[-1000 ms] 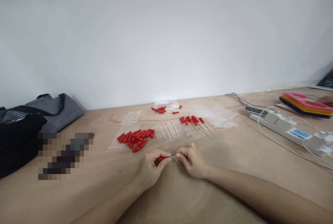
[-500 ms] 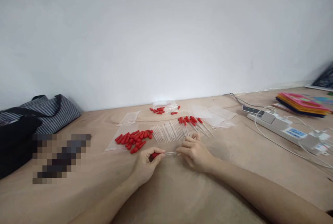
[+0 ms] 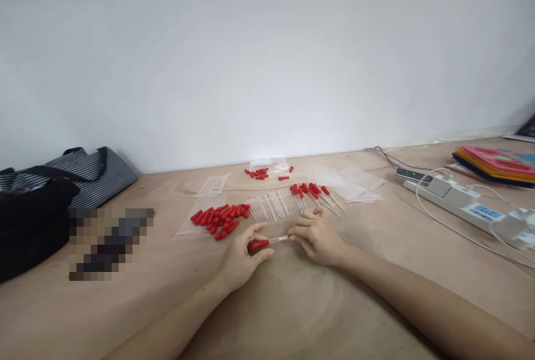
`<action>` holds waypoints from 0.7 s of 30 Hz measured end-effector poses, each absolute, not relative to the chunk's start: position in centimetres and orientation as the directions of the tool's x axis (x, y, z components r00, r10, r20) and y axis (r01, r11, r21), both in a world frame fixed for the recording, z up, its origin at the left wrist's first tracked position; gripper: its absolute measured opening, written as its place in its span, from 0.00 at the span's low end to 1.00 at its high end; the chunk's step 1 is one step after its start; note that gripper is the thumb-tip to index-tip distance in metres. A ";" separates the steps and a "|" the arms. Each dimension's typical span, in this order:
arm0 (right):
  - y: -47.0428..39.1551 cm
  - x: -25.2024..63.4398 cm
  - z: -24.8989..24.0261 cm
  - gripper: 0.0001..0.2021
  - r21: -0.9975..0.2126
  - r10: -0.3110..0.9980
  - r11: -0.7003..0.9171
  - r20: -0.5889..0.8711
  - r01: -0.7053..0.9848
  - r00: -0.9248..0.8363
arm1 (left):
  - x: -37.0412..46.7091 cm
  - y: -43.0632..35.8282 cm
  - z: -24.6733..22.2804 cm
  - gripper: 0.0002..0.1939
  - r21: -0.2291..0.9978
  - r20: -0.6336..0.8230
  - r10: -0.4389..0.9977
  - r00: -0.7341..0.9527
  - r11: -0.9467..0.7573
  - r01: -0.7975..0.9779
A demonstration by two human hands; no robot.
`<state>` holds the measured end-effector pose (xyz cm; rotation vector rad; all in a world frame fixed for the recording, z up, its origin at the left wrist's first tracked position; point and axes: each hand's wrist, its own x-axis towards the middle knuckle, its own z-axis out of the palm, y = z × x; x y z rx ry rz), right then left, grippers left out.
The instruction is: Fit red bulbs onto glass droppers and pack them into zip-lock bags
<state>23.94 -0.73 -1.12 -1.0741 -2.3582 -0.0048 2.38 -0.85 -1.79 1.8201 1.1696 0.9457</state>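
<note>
We are pinching a clear tube (image 3: 279,239) in the right-hand grip (image 3: 318,239), which is standing narrow on it, and a red bulb (image 3: 258,244) is sitting on the tube's left end. Around that bulb the left-hand grip (image 3: 241,255) is standing wide, thumb and fingers spreading to either side; whether a finger is touching the rubber, we aren't managing to tell. Just beyond the two grips, loose clear tubes (image 3: 278,208) are lying side by side in a row on the tabletop (image 3: 259,315). Beyond and left of the left-hand grip, we are seeing a heap of red bulbs (image 3: 225,214), partly lying on a plastic bag (image 3: 188,226). Past the right-hand grip, red-topped droppers (image 3: 325,189) are fanning out, with flat bags (image 3: 361,181) lying behind them. Farther beyond, more red pieces (image 3: 261,173) are scattering near the wall (image 3: 267,59). Well right of the grips, a power strip (image 3: 455,199) is carrying plugs; well left, a striped bag (image 3: 87,181) is resting.
</note>
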 end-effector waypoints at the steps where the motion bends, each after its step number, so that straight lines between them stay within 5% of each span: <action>1: -0.4 24.4 -1.2 0.09 -0.237 0.718 0.657 0.486 0.715 -0.498 | 2.3 -0.7 -1.8 0.26 0.885 0.197 0.938 0.283 -0.295 0.360; 9: 3.1 29.3 -1.9 0.13 -0.459 0.858 0.082 0.484 0.885 0.171 | 1.6 -0.3 -2.0 0.22 0.866 0.232 0.929 0.288 -0.332 0.375; 21: 5.0 28.9 -2.6 0.14 -0.373 0.904 -0.184 0.299 0.909 0.306 | 1.7 -0.5 -1.8 0.19 0.847 0.204 0.925 0.321 -0.331 0.415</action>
